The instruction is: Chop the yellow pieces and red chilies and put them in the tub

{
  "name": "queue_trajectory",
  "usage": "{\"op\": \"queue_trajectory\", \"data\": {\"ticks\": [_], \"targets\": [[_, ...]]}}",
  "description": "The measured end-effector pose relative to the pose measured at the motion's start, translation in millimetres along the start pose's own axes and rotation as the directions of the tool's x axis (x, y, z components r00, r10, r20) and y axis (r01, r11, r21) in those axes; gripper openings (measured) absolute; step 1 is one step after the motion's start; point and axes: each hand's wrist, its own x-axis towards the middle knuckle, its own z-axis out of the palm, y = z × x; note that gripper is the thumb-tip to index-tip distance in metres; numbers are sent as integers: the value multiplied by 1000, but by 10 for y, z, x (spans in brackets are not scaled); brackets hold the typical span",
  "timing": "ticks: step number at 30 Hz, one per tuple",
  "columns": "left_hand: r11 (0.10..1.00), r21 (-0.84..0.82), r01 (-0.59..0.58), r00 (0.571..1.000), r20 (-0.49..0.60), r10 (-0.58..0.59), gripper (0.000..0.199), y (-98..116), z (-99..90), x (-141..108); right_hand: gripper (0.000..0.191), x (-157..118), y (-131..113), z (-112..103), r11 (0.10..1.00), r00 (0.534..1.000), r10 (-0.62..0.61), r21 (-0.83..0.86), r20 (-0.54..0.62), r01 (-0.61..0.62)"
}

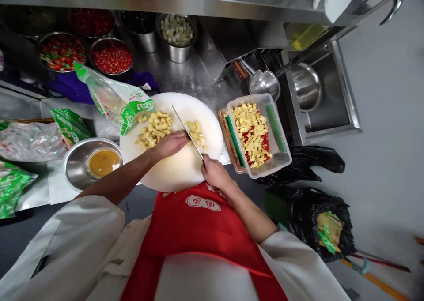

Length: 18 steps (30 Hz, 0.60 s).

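My right hand (213, 171) is wrapped round the handle of a kitchen knife (186, 129), whose blade lies slantwise across a round white cutting board (159, 171). Left of the blade, my left hand (172, 144) is closed, its fingertips close against the steel; they press on ginger that is mostly hidden beneath them. A heap of pale yellow ginger pieces (159, 123) sits just beyond that hand. Cut ginger slices (196, 132) lie on the blade's right side. At the board's upper left edge, an opened green-and-clear plastic bag (112, 99) leans with its mouth by the heap.
Right of the board stands a clear plastic tub (283, 153) with sliced ginger over red chillies. A steel bowl (74, 166) of brownish liquid is at left. Behind are pots of chopped red chillies (111, 59) and pale cubes (176, 29). A sink (334, 93) lies far right.
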Motion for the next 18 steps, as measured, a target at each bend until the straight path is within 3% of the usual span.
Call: {"op": "queue_trajectory", "data": {"ticks": [5,9,14,18], "targets": [[1000,14,-7,999,-39,7,30,16,-20,-2,27,-33,6,-38,998,998,-54,22,-15,55],[999,35,-27,998,-51,29,30,8,-20,-13,29,-42,-27,-42,1000,1000,-1,23,11,1],[998,41,-38,998,-49,40,29,19,-39,-18,29,-67,6,-58,997,998,-55,58,-18,56],[999,36,-34,998,-54,36,29,46,-67,-20,30,-26,15,3,997,1000,-11,74,7,11]]}}
